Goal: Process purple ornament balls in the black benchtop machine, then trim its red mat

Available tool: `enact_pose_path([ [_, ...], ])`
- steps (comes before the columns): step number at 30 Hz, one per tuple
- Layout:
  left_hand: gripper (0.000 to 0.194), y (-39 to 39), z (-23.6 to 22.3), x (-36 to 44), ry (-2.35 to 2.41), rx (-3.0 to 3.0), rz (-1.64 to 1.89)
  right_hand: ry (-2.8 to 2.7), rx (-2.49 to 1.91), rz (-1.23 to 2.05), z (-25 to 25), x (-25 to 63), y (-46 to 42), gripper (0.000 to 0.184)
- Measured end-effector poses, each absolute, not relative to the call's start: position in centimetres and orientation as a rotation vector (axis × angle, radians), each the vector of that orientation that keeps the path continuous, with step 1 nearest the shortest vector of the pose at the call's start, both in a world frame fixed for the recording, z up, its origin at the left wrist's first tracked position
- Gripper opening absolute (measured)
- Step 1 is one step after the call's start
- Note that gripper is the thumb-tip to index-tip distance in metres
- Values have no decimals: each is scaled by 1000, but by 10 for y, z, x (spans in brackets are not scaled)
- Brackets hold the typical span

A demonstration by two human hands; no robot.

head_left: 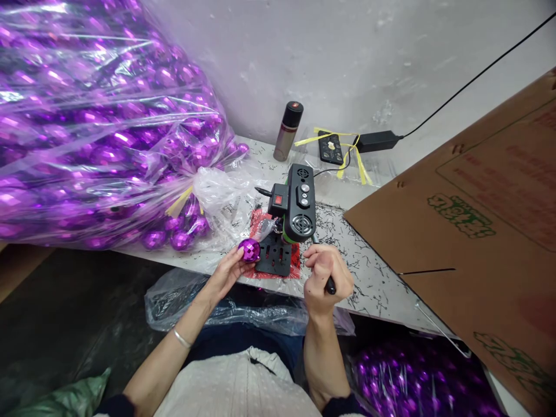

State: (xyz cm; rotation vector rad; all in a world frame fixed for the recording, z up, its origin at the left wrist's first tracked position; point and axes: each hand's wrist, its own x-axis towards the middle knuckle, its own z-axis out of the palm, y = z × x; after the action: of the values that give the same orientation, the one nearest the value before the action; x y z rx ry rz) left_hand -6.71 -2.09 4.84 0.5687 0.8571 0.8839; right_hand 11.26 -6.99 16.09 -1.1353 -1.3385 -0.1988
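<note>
A shiny purple faceted bauble [249,250] is held in the fingertips of my left hand [230,267], at the left edge of the machine's slotted black base plate [273,259]. My right hand [329,278] is wrapped round the black-tipped lever handle [330,286] on the machine's right side. The black bench machine [301,202] has round vents, silver knobs and a red switch [278,200] on a side box. Under its base lies a red sheet [295,263]. The machine's head hides part of the working point behind the bauble.
A big clear bag of purple baubles [108,133] fills the left. Small black bits litter the white table [369,284]. Behind stand a bottle [289,132], a phone [330,148] and a power adapter [377,141]. A cardboard box [478,231] is at right, with more baubles [421,376] below.
</note>
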Motion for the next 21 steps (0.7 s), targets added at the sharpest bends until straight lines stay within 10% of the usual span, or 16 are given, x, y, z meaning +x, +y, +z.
enact_pose_path([
  [21, 61, -12, 16, -18, 1295, 1779, 1103, -1398, -1140, -184, 158, 115, -74, 26],
])
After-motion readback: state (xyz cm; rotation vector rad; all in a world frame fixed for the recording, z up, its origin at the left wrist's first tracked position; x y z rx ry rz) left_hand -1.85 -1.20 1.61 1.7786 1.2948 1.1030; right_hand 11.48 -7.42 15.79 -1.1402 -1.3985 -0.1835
